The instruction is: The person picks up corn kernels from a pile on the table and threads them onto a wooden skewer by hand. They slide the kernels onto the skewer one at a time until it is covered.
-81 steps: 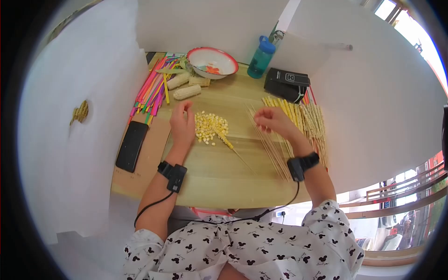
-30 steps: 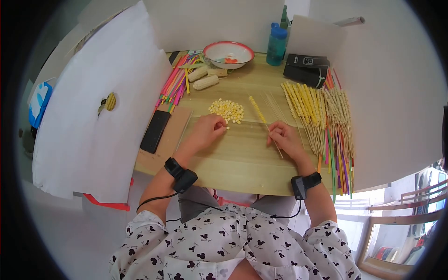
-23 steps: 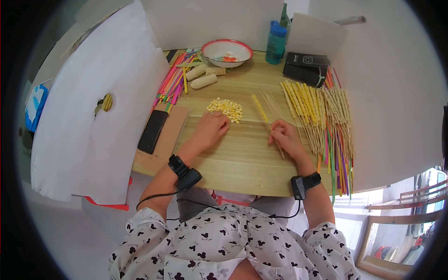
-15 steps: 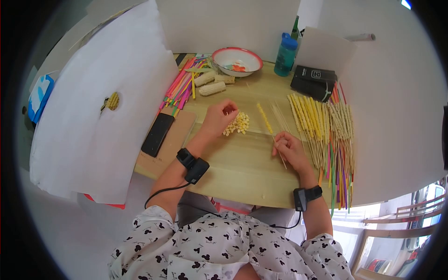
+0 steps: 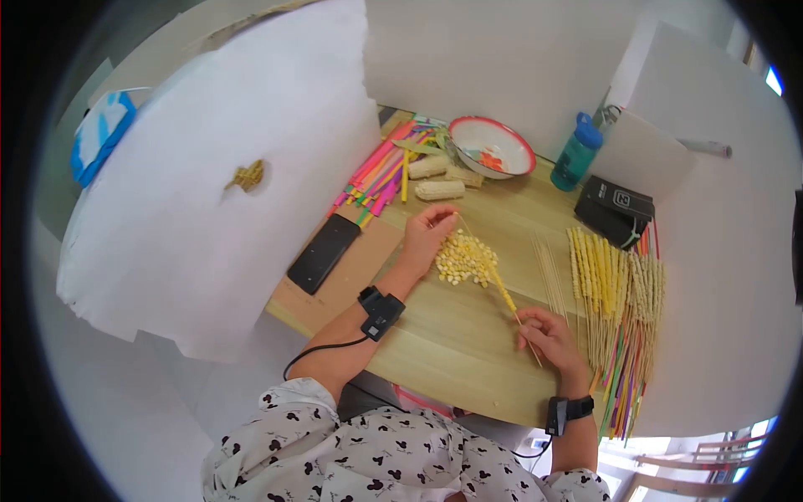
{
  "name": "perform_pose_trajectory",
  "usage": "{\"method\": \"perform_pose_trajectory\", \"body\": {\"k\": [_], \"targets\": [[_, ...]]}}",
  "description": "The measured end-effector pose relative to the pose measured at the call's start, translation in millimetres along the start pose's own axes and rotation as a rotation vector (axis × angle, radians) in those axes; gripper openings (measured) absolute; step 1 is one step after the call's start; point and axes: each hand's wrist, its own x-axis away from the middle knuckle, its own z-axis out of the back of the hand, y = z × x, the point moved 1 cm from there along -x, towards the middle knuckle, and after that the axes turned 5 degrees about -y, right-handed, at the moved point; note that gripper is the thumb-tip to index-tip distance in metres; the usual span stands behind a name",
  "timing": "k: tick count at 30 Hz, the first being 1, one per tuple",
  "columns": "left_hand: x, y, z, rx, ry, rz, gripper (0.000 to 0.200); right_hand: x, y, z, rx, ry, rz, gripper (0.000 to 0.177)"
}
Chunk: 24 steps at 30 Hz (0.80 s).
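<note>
My right hand [image 5: 548,339] grips the lower bare part of a thin wooden skewer. Yellow corn kernels [image 5: 504,290] are threaded along the skewer's middle, and its upper part is bare. At the skewer's upper tip, the thumb and finger of my left hand [image 5: 431,238] are pinched together on what looks like a small corn kernel, mostly covered by the fingertips. A loose pile of corn kernels [image 5: 458,261] lies on the table beneath the skewer and beside my left hand. Bare skewers [image 5: 549,272] lie to the left of a row of filled corn skewers [image 5: 598,263].
Stripped cobs [image 5: 439,191] and coloured strips [image 5: 385,171] lie behind my left hand. A red-rimmed bowl [image 5: 529,155], a blue bottle [image 5: 575,155] and a black case [image 5: 615,209] stand farther back. A phone [image 5: 324,253] rests on cardboard at left. White boards flank the wooden table [image 5: 452,360].
My left hand has moved from the kernel pile to the skewer's tip. My right hand has tilted the skewer left, over the pile. The whole view has shifted and turned.
</note>
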Motion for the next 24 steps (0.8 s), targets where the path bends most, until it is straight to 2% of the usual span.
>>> {"method": "perform_pose_trajectory", "body": {"k": [6, 24], "targets": [[-3, -4, -5, 0.088, -0.013, 0.018, 0.02, -2, 3, -1, -0.018, 0.023, 0.025, 0.024], [-4, -9, -2, 0.06, -0.013, 0.039, 0.02, -6, 8, 0, 0.001, -0.001, 0.037, 0.024]]}}
